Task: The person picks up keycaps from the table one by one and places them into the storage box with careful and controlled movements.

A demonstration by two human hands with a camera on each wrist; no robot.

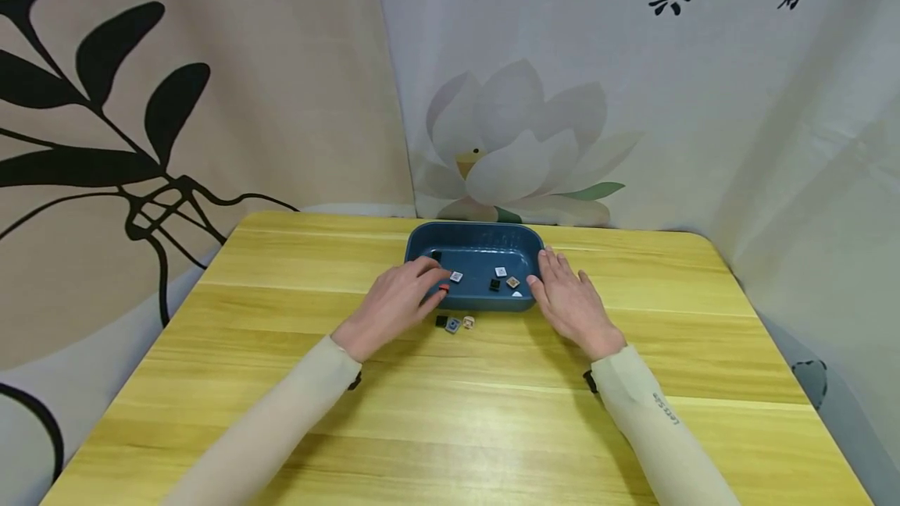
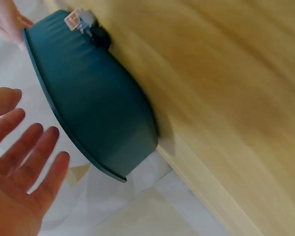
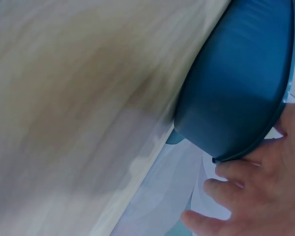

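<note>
On the table stands a dark blue tray (image 1: 473, 303) holding several small square pieces that look like keycaps. Over its left end reaches my left hand (image 1: 397, 299), its thumb and index fingertip beside a red piece (image 1: 444, 287) and a white piece (image 1: 456, 277). The left wrist view has those fingers (image 2: 51, 182) loosely spread with nothing held. My right hand (image 1: 573, 303) rests at the tray's right end, fingers nearly straight along the rim, thumb at the front corner. Also inside the tray lie another white piece (image 1: 501, 272), a black piece (image 1: 495, 285) and a brownish piece (image 1: 513, 282).
Just in front of the tray, on the wooden table (image 1: 450, 412), lie a black piece (image 1: 441, 321), a grey-blue piece (image 1: 453, 326) and a cream piece (image 1: 469, 322). Behind the table's far edge hangs a printed curtain (image 1: 316, 100).
</note>
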